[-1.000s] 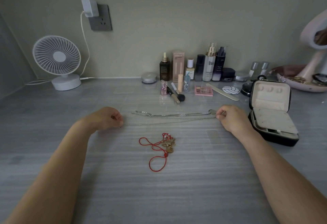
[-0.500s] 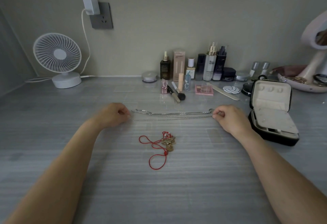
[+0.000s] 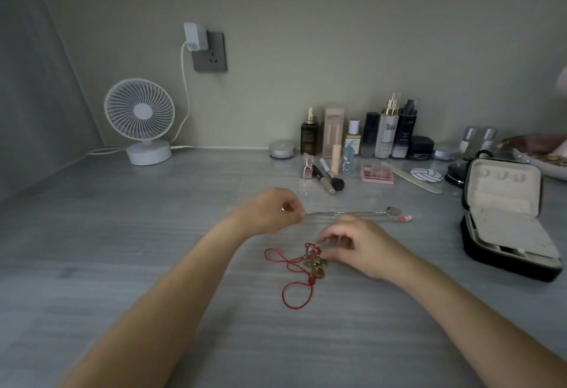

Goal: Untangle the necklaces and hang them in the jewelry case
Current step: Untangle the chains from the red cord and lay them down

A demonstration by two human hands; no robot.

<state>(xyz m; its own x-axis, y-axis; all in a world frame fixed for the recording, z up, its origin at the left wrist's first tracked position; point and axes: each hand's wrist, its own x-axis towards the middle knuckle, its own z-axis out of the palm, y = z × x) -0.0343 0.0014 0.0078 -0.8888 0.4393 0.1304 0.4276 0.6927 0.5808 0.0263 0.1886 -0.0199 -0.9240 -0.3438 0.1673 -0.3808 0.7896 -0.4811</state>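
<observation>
Left hand (image 3: 270, 212) was curled, fingertips pinching the left end of the silver chain necklace (image 3: 365, 213). The chain lay stretched straight across the grey table (image 3: 153, 265), running right to a round tag and a small red-pink piece (image 3: 406, 219) at the far end. Right hand (image 3: 362, 245) hovered over the table nearer the person, fingers loosely curled and reaching at the gold charm cluster (image 3: 316, 263) of the red cord necklace (image 3: 290, 294). It was motion-blurred, so I can't tell if it pinched the charms or only touched them. The back of the right hand hid part of the silver chain's middle stretch.

The red cord lay in loose loops left of and below the charms, apart from the silver chain. The jewelry case (image 3: 491, 260) sat open at the right edge, well apart from both necklaces, with its lid upright and pale lining showing. Both necklaces were outside it.

Behind the chain was a makeup brush (image 3: 333, 181), a pink palette (image 3: 377, 173), a nail file (image 3: 411, 177), a small pink bottle (image 3: 307, 167) and a round volleyball-print piece (image 3: 426, 174). A row of cosmetic bottles (image 3: 386, 130) stood along the wall with a round compact (image 3: 281, 149) to their left. A white desk fan (image 3: 139, 114) stood far left, its cable (image 3: 184, 96) running up to a charger (image 3: 194, 36) in the wall socket (image 3: 211, 56). A pinkish tray (image 3: 534, 145) was cut off at the right edge.
</observation>
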